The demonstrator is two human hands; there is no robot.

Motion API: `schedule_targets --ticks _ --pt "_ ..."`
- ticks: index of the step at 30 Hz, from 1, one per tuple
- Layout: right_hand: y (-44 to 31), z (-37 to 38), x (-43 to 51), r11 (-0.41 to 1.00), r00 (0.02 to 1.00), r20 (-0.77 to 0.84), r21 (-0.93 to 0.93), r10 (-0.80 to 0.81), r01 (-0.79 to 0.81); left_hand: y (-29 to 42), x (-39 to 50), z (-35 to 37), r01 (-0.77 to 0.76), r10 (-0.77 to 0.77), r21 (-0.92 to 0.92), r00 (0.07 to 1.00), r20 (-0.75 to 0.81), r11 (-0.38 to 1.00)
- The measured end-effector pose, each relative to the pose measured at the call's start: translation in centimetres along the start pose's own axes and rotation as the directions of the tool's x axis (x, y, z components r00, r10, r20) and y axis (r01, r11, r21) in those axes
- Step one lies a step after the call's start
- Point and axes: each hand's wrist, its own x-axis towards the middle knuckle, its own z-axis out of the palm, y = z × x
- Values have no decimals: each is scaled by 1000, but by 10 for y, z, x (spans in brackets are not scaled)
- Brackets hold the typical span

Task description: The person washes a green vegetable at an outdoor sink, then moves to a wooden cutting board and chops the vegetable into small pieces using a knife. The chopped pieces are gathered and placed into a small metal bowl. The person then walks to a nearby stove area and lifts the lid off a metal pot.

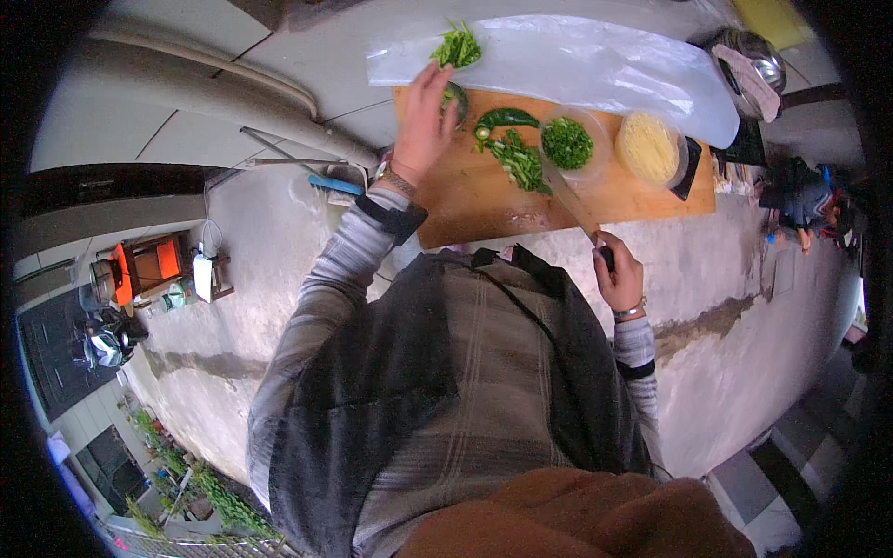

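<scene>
My right hand (617,275) grips a kitchen knife (572,202) by its dark handle, the blade pointing away from me over the wooden cutting board (481,202). The blade's tip is close to a pile of chopped green pepper (516,162). Beyond that pile lies a long green pepper (513,117), with a cut pale-green stem end (482,132) beside it. My left hand (427,115) reaches over the board's far left corner, fingers extended and somewhat apart. It partly hides a small bowl (457,97); whether it touches the bowl is unclear. Past the fingertips stands a heap of cut greens (457,47).
On the board stand a clear bowl of finely chopped greens (567,143) and a tub of pale yellow shreds (649,148). Plastic sheeting (593,63) lies behind. A metal pot (750,63) with a cloth sits far right. A blue-headed brush (336,185) is left; a person (802,202) is at far right.
</scene>
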Motion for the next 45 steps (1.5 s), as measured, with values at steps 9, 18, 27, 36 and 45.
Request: schedule_targets --ticks 9,18,27,36,45 --pt "38 -16 -83 903 957 -204 -339 206 -266 25 -16 10 -47 -30 420 984 175 907" --pt "91 14 -95 793 915 -253 -460 315 -400 30 -70 2 51 -128 385 976 177 921" --pt "132 27 -59 868 975 -110 -445 192 -221 36 -114 -10 148 -225 407 963 149 902" --pt "134 51 -12 911 988 -49 -382 147 -155 35 -137 -32 230 -285 466 957 49 854" --pt "143 73 45 882 991 -128 -471 -48 -18 23 -150 -29 210 -276 317 944 183 925"
